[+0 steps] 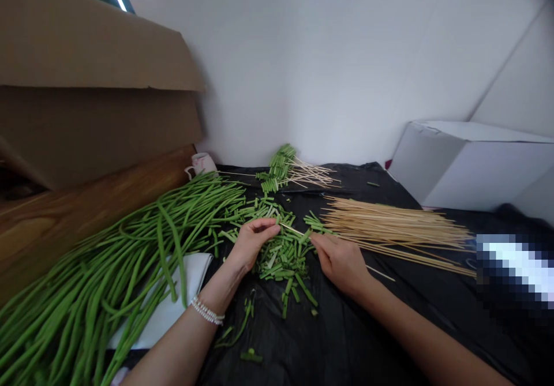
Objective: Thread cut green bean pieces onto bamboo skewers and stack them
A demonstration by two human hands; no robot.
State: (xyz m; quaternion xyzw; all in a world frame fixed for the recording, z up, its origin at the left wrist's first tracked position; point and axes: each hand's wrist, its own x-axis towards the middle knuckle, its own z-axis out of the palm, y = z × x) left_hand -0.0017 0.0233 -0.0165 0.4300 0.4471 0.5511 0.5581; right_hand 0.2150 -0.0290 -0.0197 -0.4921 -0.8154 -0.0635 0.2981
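Black sheeting (pixel 337 337) under cut beans (pixel 283 256) | white wall (pixel 329 68) behind | left fingers (pixel 263 223) pinching bean piece (pixel 277 221) | right fingers (pixel 322 243) gripping skewer (pixel 291 229)

A mug (pixel 205 163) stands near a cardboard box (pixel 104 57).

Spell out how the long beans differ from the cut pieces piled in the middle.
The long beans stretch out and curve; the cut pieces are short and mostly straight. The long beans run largely side by side; the cut pieces lie jumbled, pointing many ways. Both are mostly green.
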